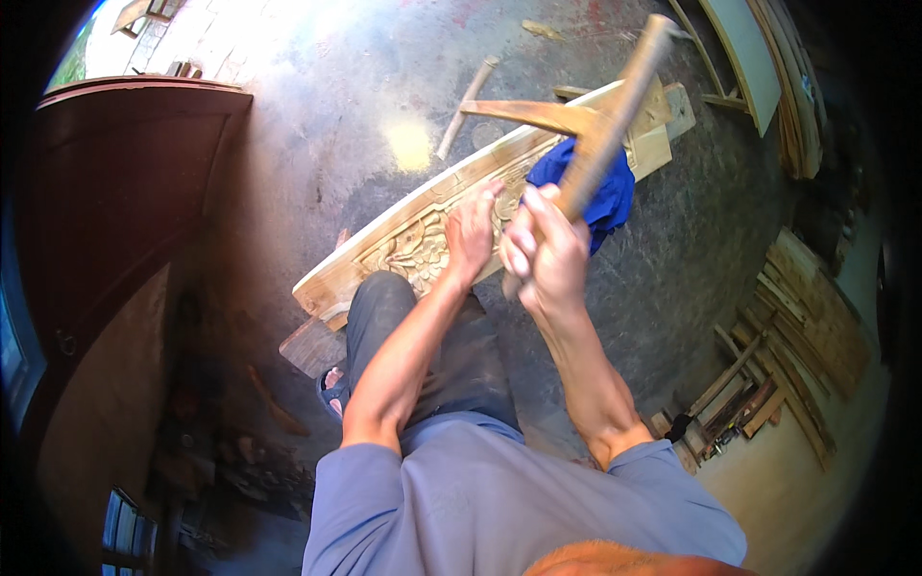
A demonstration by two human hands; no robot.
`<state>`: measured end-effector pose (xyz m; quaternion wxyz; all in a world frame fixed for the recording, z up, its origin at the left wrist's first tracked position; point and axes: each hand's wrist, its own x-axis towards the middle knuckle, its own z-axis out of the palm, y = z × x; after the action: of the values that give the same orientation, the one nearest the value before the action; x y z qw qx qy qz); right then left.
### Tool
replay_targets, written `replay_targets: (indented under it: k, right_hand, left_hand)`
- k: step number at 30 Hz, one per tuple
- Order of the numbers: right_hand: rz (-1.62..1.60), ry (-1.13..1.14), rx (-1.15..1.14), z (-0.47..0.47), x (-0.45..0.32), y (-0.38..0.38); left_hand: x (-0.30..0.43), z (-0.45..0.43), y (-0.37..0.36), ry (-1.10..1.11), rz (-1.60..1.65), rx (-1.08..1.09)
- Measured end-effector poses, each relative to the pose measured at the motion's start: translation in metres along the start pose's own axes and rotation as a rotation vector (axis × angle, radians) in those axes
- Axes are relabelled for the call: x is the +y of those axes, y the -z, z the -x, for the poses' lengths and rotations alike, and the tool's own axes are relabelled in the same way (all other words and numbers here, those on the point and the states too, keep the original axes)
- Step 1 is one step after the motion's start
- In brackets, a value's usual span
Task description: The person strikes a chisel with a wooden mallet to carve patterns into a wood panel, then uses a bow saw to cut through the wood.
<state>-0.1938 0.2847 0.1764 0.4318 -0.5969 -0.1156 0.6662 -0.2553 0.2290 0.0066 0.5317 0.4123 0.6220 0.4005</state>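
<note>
My right hand (pixel 551 248) grips one arm of an H-shaped wooden frame saw (pixel 598 137), blurred and raised over the board. Its crossbar reaches left to a second, shorter-looking arm (pixel 467 108); I cannot make out a blade. A long curved wooden board (pixel 410 252) with relief carving lies slantwise before me, against my knees. On the carving rests my left hand (pixel 472 227), its fingertips near a carved round part; whether it pinches something is hidden. Just beyond my right hand, a blue cloth (pixel 609 198) is bunched on the board.
Beneath the board, a bench plank (pixel 313 349) sticks out at the left end. Yellowish sawdust (pixel 410 144) lies on the concrete floor. Wood pieces (pixel 763 389) are heaped at right, and panels (pixel 749 65) lean at upper right. A dark red door (pixel 130 158) stands at left.
</note>
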Motion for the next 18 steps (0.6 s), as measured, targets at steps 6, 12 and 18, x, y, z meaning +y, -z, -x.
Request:
replay_targets:
  k: [6,12,18]
  right_hand:
    - [0.002,0.126,-0.143,0.127,-0.054,0.034]
    - [-0.102,0.079,-0.037,0.022,-0.003,0.036]
    - [-0.089,0.024,-0.061,0.051,-0.017,0.035]
  left_hand:
    - [0.103,0.077,-0.007,-0.035,-0.079,-0.034]
    - [0.004,0.005,-0.013,-0.05,-0.042,-0.014]
    - [0.035,0.03,-0.017,0.112,0.167,0.004]
